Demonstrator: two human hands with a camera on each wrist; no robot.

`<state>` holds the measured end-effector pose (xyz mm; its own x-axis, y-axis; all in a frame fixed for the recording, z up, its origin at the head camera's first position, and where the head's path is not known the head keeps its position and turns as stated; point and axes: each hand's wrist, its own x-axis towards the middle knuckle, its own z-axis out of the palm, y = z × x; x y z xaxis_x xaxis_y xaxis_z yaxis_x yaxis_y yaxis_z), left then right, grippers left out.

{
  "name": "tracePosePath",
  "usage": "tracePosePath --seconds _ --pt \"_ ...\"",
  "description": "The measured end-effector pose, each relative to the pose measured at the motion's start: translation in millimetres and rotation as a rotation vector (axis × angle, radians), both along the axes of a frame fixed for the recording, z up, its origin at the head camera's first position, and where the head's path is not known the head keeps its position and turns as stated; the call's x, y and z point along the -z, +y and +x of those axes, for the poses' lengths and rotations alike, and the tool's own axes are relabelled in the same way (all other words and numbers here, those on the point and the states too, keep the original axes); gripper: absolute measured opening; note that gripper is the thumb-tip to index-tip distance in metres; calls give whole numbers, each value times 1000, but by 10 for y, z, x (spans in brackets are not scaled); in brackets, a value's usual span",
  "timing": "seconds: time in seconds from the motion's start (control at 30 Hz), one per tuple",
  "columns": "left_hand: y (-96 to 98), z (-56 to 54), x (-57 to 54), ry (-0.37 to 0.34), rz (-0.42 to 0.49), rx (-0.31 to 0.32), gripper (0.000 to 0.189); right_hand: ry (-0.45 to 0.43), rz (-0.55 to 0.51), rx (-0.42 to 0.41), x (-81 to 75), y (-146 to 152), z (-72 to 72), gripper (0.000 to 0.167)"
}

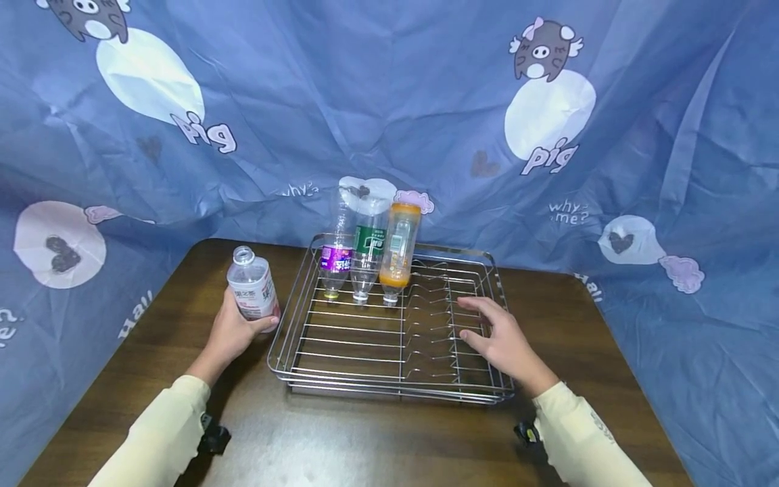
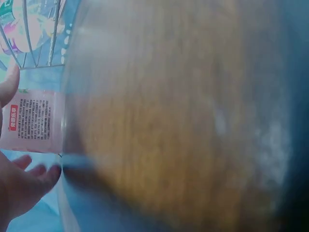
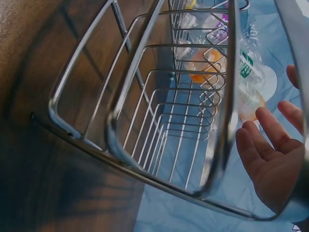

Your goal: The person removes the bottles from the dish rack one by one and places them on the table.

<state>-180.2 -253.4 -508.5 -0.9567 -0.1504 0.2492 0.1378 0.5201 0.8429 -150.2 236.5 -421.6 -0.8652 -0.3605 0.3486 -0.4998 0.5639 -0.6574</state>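
My left hand (image 1: 234, 328) is spread around a clear plastic bottle (image 1: 254, 287) with a pale pink label, which stands upright on the table left of the rack. In the left wrist view, its thumb and fingers (image 2: 41, 176) lie on opposite sides of the label, and a gap shows between fingers and bottle. Over the right side of the wire dish rack (image 1: 349, 358) reaches my right hand (image 1: 502, 341), fingers parted and holding nothing. Three bottles lean neck-down at the rack's back: one purple-labelled (image 1: 336, 258), one green-labelled (image 1: 368, 243), one orange-ended (image 1: 398, 247).
The metal rack has a raised rim and a row of wavy wire dividers (image 1: 416, 331) right of its middle. It sits on a brown wooden table (image 1: 341, 439). Blue curtain fabric (image 1: 389, 101) printed with pigs hangs behind and along both sides.
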Motion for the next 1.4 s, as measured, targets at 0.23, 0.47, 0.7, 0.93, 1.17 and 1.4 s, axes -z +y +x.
tracePosePath --seconds 0.23,0.47,0.7,0.93,1.17,1.4 --pt "-20 64 -145 44 -90 -55 120 -70 -66 18 20 33 -16 52" --pt "-75 95 -364 26 -196 -144 138 -75 -108 54 -44 10 45 48" --pt "-61 141 -657 88 -251 -156 138 -74 -120 74 -261 -89 178 42" --pt "27 187 -919 241 -419 -154 134 -23 -116 116 -275 -109 213 39" --pt "181 197 -1136 336 -544 -97 128 0 -160 133 -72 -12 81 39" --pt "376 164 -1294 631 -682 77 113 4 -227 112 99 78 -4 41"
